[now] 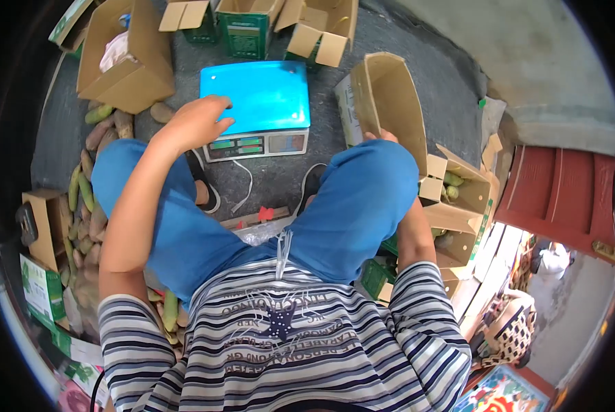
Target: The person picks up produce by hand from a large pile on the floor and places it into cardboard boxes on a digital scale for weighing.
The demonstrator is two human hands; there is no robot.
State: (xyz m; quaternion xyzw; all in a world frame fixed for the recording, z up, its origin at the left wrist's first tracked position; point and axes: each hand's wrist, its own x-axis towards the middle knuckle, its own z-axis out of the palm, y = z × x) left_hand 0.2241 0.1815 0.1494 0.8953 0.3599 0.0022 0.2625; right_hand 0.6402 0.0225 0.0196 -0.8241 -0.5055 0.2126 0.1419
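My left hand [195, 123] is at the left edge of a digital scale [254, 141] with a bright blue platform [259, 96]. Its thumb and fingers are apart, with nothing between them. On the other side, my right hand [383, 136] grips the near edge of a tall open cardboard box [395, 93], which stands tilted to the right of the scale. My right knee hides most of that hand; only the fingers show. A white cord [244, 187] runs from under the scale toward my feet.
Long green and brownish vegetables [87, 182] lie heaped along my left side. A brown carton [132, 75] and several green-printed boxes [244, 34] stand beyond the scale. Cartons with green produce [453, 180] sit at my right, near a red door [561, 199]. A person [510, 326] is outside the doorway.
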